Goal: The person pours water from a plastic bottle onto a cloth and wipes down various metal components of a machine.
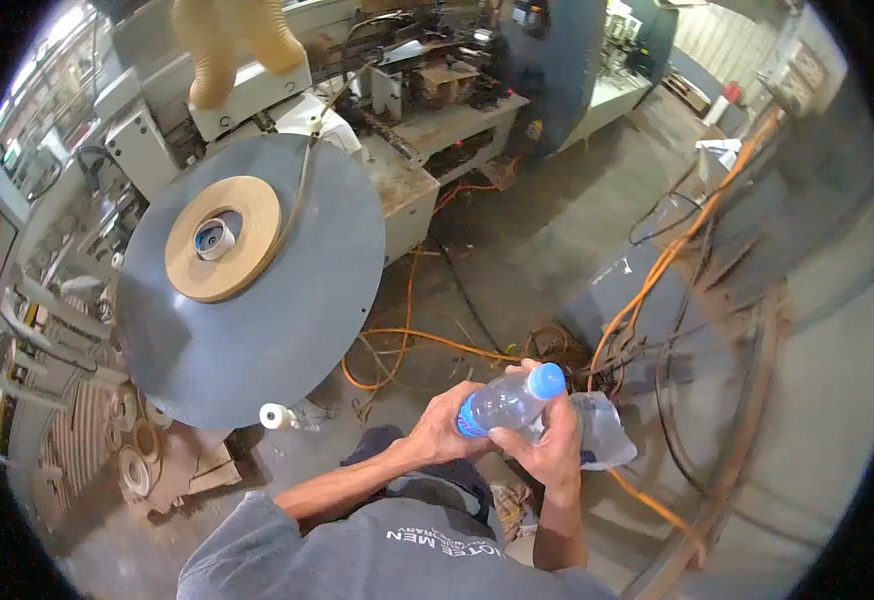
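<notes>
Both my hands are around a clear plastic bottle [505, 400] with a blue cap [547, 380] and a blue label, held tilted in front of me. My left hand [447, 425] wraps the label end, and its fingers are partly hidden behind the bottle. Near the cap, my right hand [547, 445] grips the bottle, thumb on its near side and fingertips showing behind it. Just right of my right hand is a translucent plastic bag or container [602, 432]; I cannot make out which.
A large grey disc [327, 260] bears a brown tape roll [192, 270] at left. A white roller [277, 416] juts near its lower edge. Orange cables [647, 290] hang and trail across the floor. Machinery [447, 90] stands beyond. Cardboard and tape rings [137, 470] lie lower left.
</notes>
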Demonstrator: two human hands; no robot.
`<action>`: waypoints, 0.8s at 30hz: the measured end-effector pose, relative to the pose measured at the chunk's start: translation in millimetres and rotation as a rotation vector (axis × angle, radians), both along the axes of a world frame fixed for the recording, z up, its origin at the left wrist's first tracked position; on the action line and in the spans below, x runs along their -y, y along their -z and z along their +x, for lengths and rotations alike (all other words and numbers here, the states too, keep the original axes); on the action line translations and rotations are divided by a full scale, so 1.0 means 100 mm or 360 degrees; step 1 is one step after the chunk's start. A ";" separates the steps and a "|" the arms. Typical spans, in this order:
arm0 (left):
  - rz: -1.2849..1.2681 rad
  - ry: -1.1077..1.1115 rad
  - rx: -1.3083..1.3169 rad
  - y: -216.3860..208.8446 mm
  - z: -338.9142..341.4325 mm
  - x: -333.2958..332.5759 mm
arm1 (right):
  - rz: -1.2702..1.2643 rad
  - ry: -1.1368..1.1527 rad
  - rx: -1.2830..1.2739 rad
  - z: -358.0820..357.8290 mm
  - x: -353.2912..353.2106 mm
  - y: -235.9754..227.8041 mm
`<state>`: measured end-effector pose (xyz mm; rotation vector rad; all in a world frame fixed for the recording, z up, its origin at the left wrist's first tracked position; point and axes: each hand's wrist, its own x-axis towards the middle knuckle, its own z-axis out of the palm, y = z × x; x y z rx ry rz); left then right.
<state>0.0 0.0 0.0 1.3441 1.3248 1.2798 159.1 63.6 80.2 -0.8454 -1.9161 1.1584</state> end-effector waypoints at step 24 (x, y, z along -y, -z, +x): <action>-0.0285 -0.0896 -0.0224 0.02 -0.96 -1.43 | 0.0057 -0.0179 0.0042 -1.72 -3.60 0.57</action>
